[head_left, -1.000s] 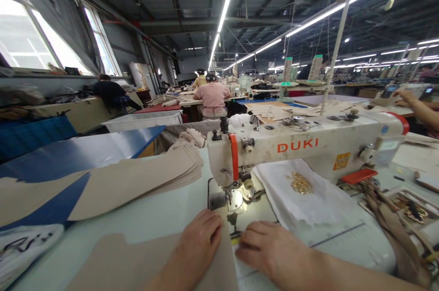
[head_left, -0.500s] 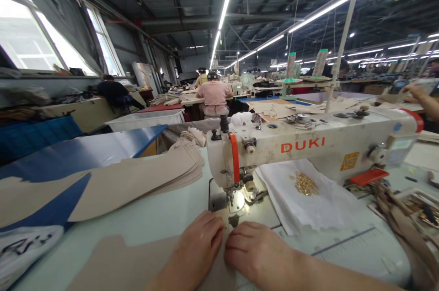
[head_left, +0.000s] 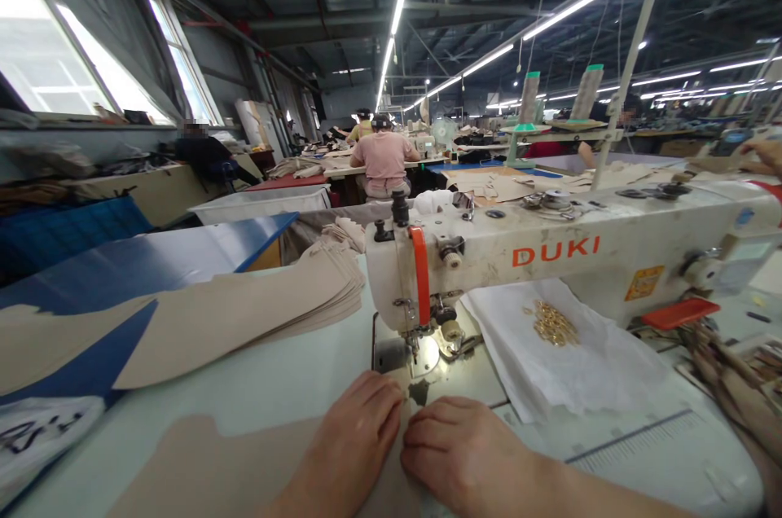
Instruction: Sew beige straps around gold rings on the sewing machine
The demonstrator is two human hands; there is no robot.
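I see left hand [head_left: 349, 428] and right hand [head_left: 458, 453] close together, bottom center, fingers flat, no grip. Tan panel [head_left: 208, 461] under left hand, just before presser foot [head_left: 421, 351] of DUKI sewing machine [head_left: 550, 257]. Stack of tan panels [head_left: 244, 310] at left; gold fittings [head_left: 553, 322] on white paper [head_left: 586, 363] at right.
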